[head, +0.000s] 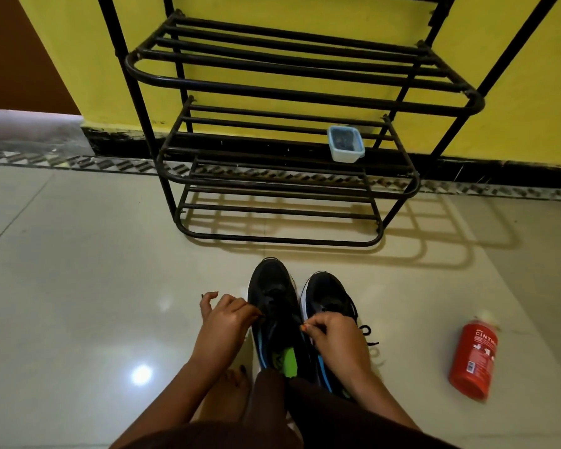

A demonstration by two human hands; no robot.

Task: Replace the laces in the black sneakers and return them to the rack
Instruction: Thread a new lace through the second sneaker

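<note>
On floor just short of rack (pixel 305 94): left sneaker (pixel 272 286) beside right sneaker (pixel 326 293), toes toward rack. Left hand (pixel 229 322), right hand (pixel 337 335) flank left sneaker, each pinching lace (pixel 277 307) I think. Pull runs sideways, across shoe's long axis.

a yellow wall (pixel 78 59) runs across the back, with a scuffed black skirting band (pixel 499 170) along its foot. at far left a dark brown surface (pixel 13 53) meets it at a corner. the floor (pixel 78 286) is glossy pale tile with thin joints, edged near the wall by a black-and-white patterned border strip (pixel 78 162). a black metal rack (pixel 305 94) of tubular bars stands against the wall, casting a barred shadow (pixel 434 247) to the right on the tiles. a bright round glare (pixel 141 374) of light reflects at lower left.
</note>
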